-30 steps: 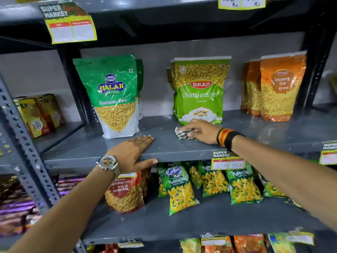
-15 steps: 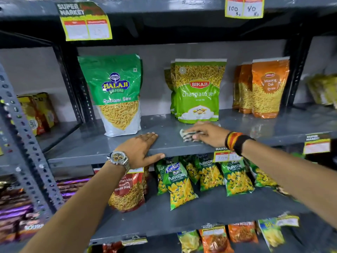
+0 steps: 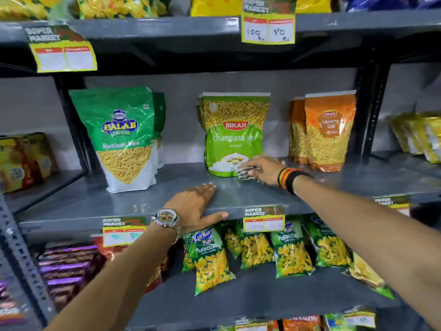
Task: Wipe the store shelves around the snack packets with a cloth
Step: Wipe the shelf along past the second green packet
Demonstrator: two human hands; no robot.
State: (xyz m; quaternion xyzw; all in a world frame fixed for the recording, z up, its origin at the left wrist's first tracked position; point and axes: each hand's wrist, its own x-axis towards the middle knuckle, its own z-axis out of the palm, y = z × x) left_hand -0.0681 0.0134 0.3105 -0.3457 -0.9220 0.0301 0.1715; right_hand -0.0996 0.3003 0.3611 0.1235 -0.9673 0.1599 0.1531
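Cloth (image 3: 248,173) now against Bikaji packet (image 3: 235,132) base

Left hand (image 3: 195,204) flat — right hand (image 3: 262,169) clenched

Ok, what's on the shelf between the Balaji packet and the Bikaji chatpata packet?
Nothing: bare grey shelf separates the Balaji packet and Bikaji packet, per the head view.

Packets read "BALAJI Ratlami Sev" (image 3: 119,137), "BIKAJI" (image 3: 235,133), "Moong Dal" (image 3: 330,130); price tag (image 3: 268,26) "100, 40".
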